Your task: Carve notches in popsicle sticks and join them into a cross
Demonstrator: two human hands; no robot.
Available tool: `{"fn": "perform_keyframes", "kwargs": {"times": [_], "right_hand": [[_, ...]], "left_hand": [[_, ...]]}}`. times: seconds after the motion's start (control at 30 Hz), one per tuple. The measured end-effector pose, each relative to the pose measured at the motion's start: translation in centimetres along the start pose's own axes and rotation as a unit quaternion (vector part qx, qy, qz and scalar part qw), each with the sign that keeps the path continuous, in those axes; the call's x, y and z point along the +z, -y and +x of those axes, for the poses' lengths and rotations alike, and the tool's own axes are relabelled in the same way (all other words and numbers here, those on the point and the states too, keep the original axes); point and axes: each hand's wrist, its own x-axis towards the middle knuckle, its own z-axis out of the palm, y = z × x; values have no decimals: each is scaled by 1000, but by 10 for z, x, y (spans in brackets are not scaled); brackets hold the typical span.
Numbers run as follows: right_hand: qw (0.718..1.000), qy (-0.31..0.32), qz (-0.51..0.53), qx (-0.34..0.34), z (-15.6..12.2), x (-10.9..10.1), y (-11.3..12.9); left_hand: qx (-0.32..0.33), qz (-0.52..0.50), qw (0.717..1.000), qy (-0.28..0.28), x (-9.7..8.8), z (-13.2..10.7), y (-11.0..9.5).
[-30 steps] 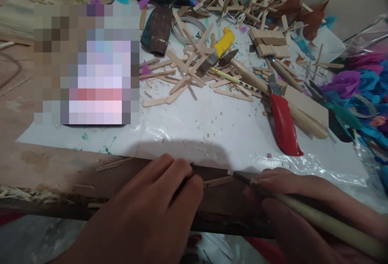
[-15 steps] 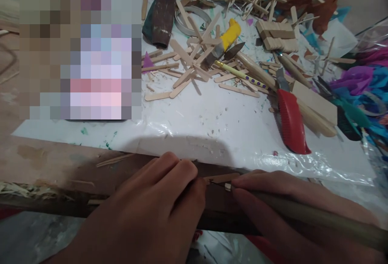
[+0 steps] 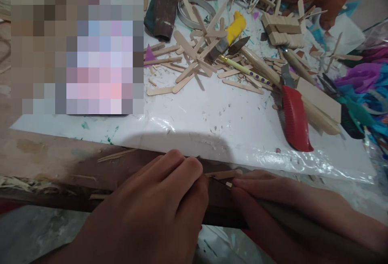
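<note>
Near the table's front edge, my left hand [image 3: 154,211] is closed and pins down a flat wooden craft stick [image 3: 227,173], whose right end sticks out past the fingers. My right hand [image 3: 273,191] grips a wooden-handled carving tool [image 3: 228,184] like a pen. Its thin dark metal tip points left and meets the stick, or lies just beside it, close to my left fingers. A small dark mark shows on the stick near the tip. My left fingertips are hidden behind the knuckles.
A white plastic-covered sheet [image 3: 188,114] lies beyond my hands. On it are loose craft sticks [image 3: 194,60], a yellow-handled cutter [image 3: 236,26], a patterned pencil [image 3: 245,70], a red cutter [image 3: 297,118], a tape roll [image 3: 197,11] and a bundle of sticks [image 3: 281,30]. A pixelated area covers the upper left.
The view has shifted slightly, so the tabletop things sit a little higher and to the right. The tool's handle is tilted more steeply down to the right; both hands keep their holds.
</note>
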Motion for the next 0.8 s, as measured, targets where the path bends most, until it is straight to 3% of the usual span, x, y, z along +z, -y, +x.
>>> {"fn": "perform_keyframes", "kwargs": {"times": [0.1,0.27,0.6,0.8], "right_hand": [[999,30,12,2,4,-1,2],[997,-42,-37,50,4,-4,-2],[995,-28,70,67,-5,2,0],[980,-117,66,149,-9,6,2]], "left_hand": [[10,3,1000,-7,-1,2,-2],[3,-9,1000,-7,-3,0,-1],[20,31,999,0,0,-2,0],[19,9,1000,18,-1,-6,4]]}}
